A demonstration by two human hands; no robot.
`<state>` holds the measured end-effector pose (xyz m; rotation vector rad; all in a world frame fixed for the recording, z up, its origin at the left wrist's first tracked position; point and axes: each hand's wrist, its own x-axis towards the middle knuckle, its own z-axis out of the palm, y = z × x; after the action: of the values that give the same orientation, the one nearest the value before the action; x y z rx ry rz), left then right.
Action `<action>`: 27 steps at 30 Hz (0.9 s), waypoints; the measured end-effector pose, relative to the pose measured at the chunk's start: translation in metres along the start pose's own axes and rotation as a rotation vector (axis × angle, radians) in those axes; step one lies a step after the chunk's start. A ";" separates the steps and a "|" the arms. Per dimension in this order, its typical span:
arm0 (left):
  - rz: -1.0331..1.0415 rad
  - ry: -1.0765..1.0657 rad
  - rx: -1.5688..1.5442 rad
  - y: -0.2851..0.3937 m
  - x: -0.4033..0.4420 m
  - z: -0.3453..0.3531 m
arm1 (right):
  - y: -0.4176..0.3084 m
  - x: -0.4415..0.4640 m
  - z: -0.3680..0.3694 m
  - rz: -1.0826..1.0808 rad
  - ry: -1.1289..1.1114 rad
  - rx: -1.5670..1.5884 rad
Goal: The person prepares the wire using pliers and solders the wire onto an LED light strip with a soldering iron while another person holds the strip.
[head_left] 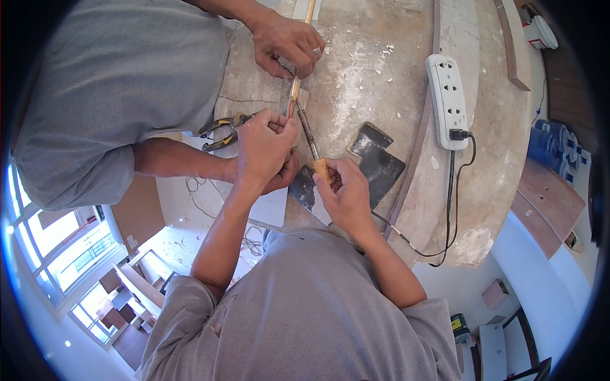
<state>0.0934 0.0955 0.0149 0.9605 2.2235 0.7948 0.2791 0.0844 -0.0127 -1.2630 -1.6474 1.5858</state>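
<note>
My right hand (346, 193) grips the wooden handle of a soldering iron (309, 134), whose tip touches the end of a thin light strip (295, 89). Just left of that tip, my left hand (265, 145) pinches thin reddish wires (291, 109) at the strip's end. A co-worker's hand (287, 47), with a ring on one finger, holds the strip from above. The co-worker's other hand lies mostly hidden behind my left hand. Yellow-and-black pliers (222, 132) lie left of my left hand.
A white power strip (448, 101) with a black plug and cable lies on the worktable (406, 38) at the right. Dark sandpaper pieces (381, 171) are right of the iron. Wooden strips run along the table's right side. A blue water bottle (551, 147) stands beyond.
</note>
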 end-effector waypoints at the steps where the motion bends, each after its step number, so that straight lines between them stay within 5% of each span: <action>1: -0.003 -0.001 -0.004 -0.001 0.000 0.000 | 0.000 0.000 0.000 -0.006 0.001 -0.003; 27: -0.003 -0.032 0.003 -0.004 0.002 -0.002 | -0.005 0.002 -0.005 -0.013 0.004 -0.058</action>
<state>0.0889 0.0935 0.0130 0.9648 2.1989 0.7702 0.2813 0.0887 -0.0075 -1.2815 -1.7070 1.5369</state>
